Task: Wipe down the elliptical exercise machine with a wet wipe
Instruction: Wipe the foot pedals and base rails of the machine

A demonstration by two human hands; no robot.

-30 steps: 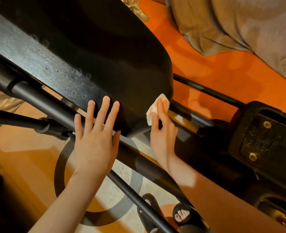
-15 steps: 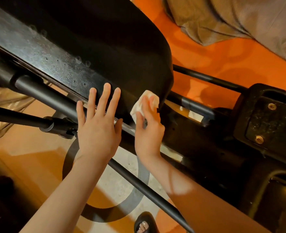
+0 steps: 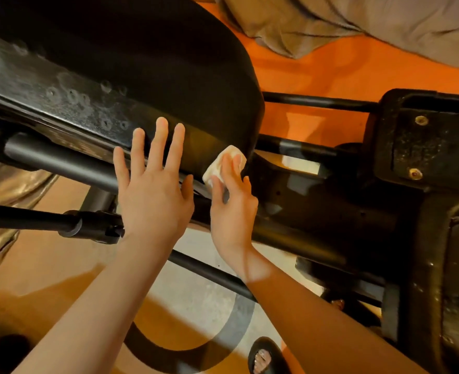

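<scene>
Left hand (image 3: 152, 195): fingers spread, flat on black housing (image 3: 147, 71);
Right hand (image 3: 232, 203): presses wet wipe (image 3: 221, 166), apparently bunched, against housing's lower edge

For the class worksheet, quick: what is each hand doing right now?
Left hand: open, fingers straight, flat on the black housing.
Right hand: presses the wet wipe against the housing.

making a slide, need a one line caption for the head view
Right hand presses a wet wipe to the elliptical's black housing; left hand rests flat beside it.
</scene>
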